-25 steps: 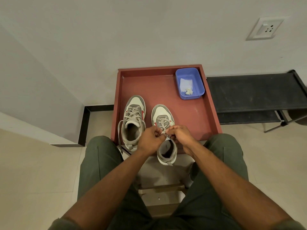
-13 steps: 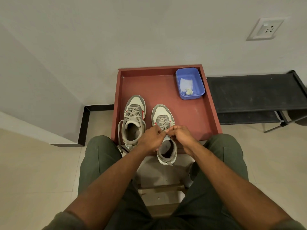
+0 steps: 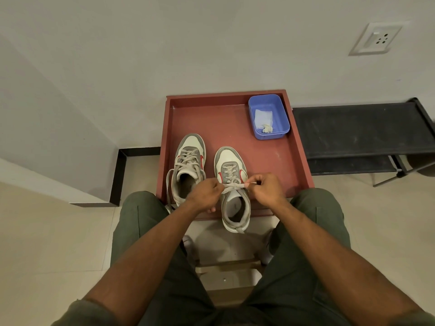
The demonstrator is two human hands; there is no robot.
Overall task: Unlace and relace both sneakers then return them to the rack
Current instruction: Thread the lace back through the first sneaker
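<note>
At frame centre, the lace of the right-hand sneaker is pinched at each end by the left hand and the right hand. The sneaker is set on the red bench, its heel overhanging the near edge. The second sneaker is placed just beside it, to its left. A black rack is seen at the right.

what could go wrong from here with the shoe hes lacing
1. The right sneaker has its heel hanging over the near edge of the red tray, so a hard pull on the lace by the left hand and right hand could tip it off.
2. The left sneaker has a lace drooping over the tray's side, which might snag when it is lifted.
</note>
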